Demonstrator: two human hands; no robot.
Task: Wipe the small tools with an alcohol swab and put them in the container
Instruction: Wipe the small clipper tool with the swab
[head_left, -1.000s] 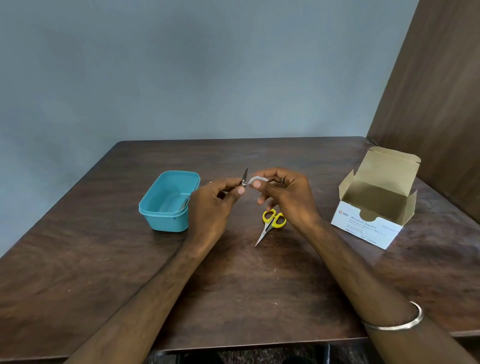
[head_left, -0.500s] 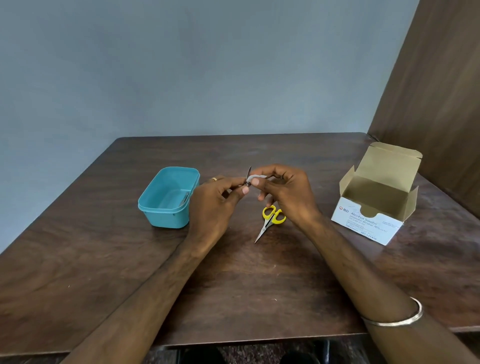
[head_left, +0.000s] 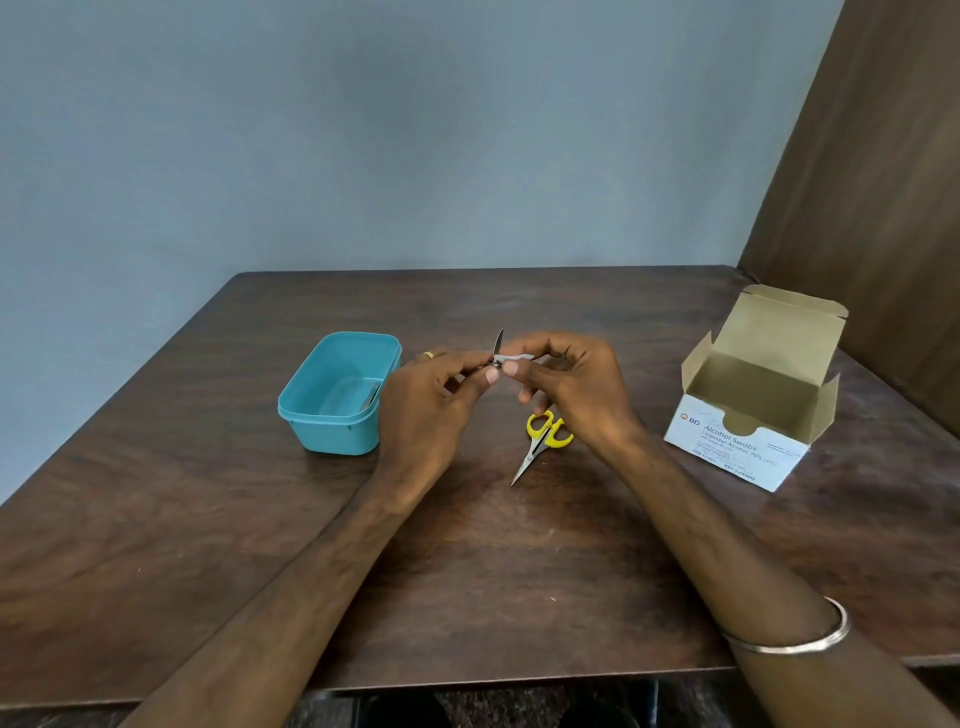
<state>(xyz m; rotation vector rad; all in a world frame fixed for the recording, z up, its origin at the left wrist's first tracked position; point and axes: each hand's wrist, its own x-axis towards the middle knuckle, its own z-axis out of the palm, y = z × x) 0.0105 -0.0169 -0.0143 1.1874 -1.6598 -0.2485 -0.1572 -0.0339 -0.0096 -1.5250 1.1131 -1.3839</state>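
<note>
1. Small metal tool (head_left: 497, 349) is pinched by left hand (head_left: 434, 410), above table (head_left: 467, 571), right of teal container (head_left: 340, 392).
2. White swab (head_left: 517, 358) is pinched by right hand (head_left: 574, 389), touching the tool.
3. Yellow-handled scissors (head_left: 540, 444) are lying right of container (partly hidden).
4. A metal item (head_left: 371, 397) is seen inside container.

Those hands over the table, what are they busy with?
A person is cleaning small tools. The left hand holds a small metal tool while the right hand pinches a white swab against it. Yellow-handled scissors lie on the table, apparently waiting. The teal container already holds something metal. An open swab box stands at right.
</note>
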